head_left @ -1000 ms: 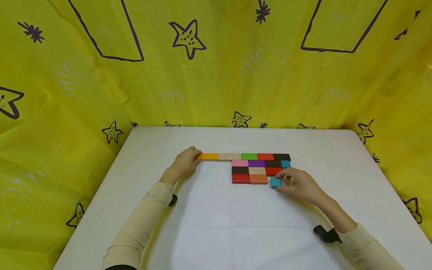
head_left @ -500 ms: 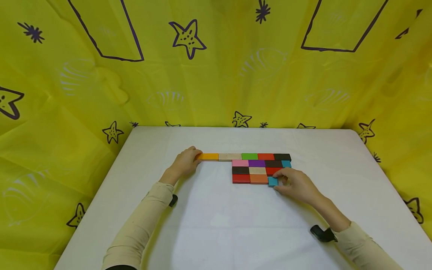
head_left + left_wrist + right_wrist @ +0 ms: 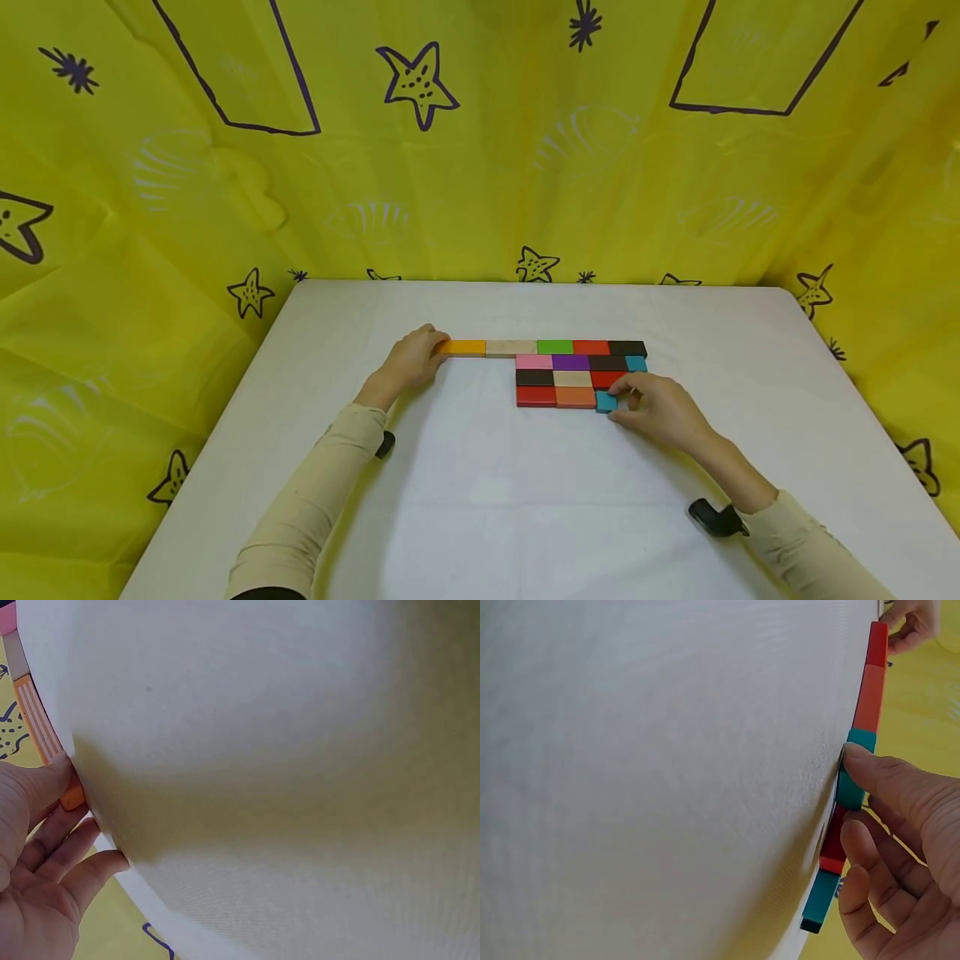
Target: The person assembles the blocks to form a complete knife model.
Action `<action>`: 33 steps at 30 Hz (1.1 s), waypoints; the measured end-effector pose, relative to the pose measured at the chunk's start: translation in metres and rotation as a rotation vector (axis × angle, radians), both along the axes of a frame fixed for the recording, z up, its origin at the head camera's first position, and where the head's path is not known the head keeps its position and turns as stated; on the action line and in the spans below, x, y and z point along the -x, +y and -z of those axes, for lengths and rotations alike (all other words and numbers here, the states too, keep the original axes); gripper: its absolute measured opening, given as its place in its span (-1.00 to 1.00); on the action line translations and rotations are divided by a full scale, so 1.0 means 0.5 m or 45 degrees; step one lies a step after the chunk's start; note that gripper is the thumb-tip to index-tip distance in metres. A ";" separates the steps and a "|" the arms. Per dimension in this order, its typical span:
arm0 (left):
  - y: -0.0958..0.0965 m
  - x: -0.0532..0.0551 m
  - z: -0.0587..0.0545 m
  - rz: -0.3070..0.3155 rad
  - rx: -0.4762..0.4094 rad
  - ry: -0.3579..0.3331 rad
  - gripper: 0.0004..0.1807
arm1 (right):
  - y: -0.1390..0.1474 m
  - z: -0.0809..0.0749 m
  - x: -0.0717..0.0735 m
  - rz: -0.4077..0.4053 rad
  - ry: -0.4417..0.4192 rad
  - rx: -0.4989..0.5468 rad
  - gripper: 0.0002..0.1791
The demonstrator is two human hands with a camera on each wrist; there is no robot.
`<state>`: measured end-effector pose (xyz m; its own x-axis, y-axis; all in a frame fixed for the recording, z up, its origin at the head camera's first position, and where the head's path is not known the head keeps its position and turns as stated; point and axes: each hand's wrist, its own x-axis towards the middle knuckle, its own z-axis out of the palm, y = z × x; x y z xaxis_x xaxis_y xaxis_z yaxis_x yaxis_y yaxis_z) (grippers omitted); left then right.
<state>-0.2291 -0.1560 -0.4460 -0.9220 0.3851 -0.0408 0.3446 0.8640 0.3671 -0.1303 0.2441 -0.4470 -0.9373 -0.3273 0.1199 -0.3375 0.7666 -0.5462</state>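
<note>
My left hand [image 3: 408,362] pinches the left end of a yellow-orange block [image 3: 465,348]. In the left wrist view the thumb overlaps this orange block [image 3: 37,716], whose side bears white stripes. A small teal block [image 3: 606,402] is pinched by my right hand [image 3: 663,408] beside the orange-red block [image 3: 574,397] in the front row. In the right wrist view the thumb covers part of the teal block [image 3: 851,787]. A red block [image 3: 606,379] just behind it is partly hidden by the fingers.
Several flat blocks lie in rows, including a green block [image 3: 555,347], a purple block [image 3: 570,362] and a pink block [image 3: 534,362]. The back row extends farther left. They rest on a white table [image 3: 480,517] before a yellow patterned curtain [image 3: 480,183].
My right hand has moved the teal block left, closing the gap beside the orange-red block; over the last half second it barely moves. The left hand has stayed in place.
</note>
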 end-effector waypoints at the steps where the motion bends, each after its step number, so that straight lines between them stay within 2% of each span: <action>1: 0.000 0.000 0.000 0.001 0.000 0.000 -0.65 | 0.000 0.000 0.000 0.004 0.007 -0.007 -0.69; 14: 0.000 0.000 -0.003 -0.001 0.008 -0.002 -0.66 | -0.003 0.006 0.006 0.020 0.048 -0.033 -0.78; 27: 0.006 0.001 -0.004 0.005 0.001 0.001 -0.66 | -0.002 0.007 0.002 0.038 0.039 -0.017 -0.82; 33: 0.005 0.002 0.000 0.016 -0.008 0.009 -0.64 | 0.001 0.003 -0.009 0.064 0.013 0.000 -0.78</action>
<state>-0.2304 -0.1534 -0.4461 -0.9174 0.3967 -0.0321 0.3578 0.8574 0.3700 -0.1261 0.2445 -0.4486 -0.9512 -0.2800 0.1297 -0.3044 0.7825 -0.5432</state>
